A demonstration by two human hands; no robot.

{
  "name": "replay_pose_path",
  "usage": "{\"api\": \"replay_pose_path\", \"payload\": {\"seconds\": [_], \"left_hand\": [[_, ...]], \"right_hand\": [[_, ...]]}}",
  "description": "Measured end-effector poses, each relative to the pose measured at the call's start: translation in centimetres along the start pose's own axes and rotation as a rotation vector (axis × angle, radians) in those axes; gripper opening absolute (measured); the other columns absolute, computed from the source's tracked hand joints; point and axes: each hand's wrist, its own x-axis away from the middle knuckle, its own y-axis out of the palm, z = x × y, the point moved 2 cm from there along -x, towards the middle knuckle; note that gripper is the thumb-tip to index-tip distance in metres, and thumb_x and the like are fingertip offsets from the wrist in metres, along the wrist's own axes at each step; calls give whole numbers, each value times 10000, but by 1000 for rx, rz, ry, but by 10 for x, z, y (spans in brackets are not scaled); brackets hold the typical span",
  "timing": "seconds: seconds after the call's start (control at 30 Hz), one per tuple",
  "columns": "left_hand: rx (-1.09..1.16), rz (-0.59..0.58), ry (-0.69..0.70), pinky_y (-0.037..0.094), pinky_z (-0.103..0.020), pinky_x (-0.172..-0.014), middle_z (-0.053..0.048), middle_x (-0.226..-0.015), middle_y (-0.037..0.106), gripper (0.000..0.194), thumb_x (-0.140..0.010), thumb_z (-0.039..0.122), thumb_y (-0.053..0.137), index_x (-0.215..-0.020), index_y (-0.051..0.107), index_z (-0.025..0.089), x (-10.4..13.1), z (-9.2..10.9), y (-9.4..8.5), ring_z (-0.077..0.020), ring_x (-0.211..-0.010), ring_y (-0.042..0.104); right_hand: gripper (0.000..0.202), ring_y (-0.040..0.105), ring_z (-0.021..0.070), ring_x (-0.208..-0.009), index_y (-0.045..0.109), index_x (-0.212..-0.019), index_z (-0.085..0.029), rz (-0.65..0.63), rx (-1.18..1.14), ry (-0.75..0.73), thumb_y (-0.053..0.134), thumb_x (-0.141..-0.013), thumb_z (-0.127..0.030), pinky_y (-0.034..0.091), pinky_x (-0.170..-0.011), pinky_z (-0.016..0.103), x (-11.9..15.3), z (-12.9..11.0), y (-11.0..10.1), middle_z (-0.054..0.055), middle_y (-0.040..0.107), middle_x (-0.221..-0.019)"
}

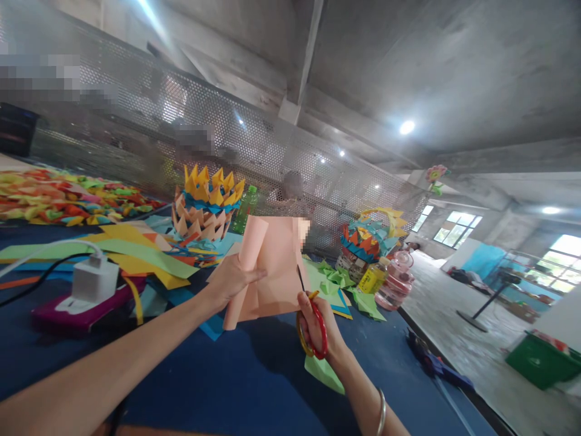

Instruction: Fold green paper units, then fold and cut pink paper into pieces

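Note:
My left hand (233, 281) grips a peach-coloured sheet of paper (276, 260) by its left side, thumb lying across the front. The sheet's left part curls over into a loose roll. In my right hand (320, 324) is a pair of scissors (323, 332) with red and yellow handles, my fingers in the loops. A dark blade lies against the paper near its right edge; whether the blades are closed cannot be seen. Just below the scissors, a light green paper piece (324, 373) rests on the blue tabletop (204, 387).
Left stand a purple power strip (68, 312) with a white charger (94, 280), coloured paper strips (149, 257) and a heap of folded pieces (59, 197). Folded-paper baskets (206, 209) and bottles (374, 275) stand behind. A blue glue gun (438, 366) lies by the right edge.

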Motion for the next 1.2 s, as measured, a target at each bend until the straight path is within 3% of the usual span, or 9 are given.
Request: {"api": "replay_pose_path", "payload": {"seconds": [0.17,0.73,1.0,1.2], "left_hand": [[24,-30,17,484,-305,-589,-46,-654,692,293,-515,326,785,-724,679,150,2,0,3,-269,-704,660],[2,-65,-10,476,-306,-603,-46,-680,674,362,-534,363,769,-785,677,119,4,0,6,-231,-669,624],[-140,-71,-35,387,-264,-506,15,-520,545,311,-536,416,753,-602,594,157,7,-2,9,-176,-546,529],[-163,-68,-27,391,-260,-524,15,-565,564,309,-537,411,747,-640,612,152,7,0,9,-168,-563,522]], "right_hand": [[556,365,66,-258,373,-624,-227,-25,3,-65,437,-794,-752,298,-269,172,-2,3,-2,-79,361,-355],[572,335,50,-266,356,-589,-231,44,7,20,445,-742,-775,267,-263,149,3,-5,-1,-90,348,-359],[604,403,85,-261,397,-621,-225,33,47,-10,358,-761,-812,339,-263,181,-1,0,-4,-72,388,-349],[573,378,81,-252,397,-624,-229,39,28,5,397,-766,-784,312,-253,178,0,-2,-4,-84,363,-339]]}}
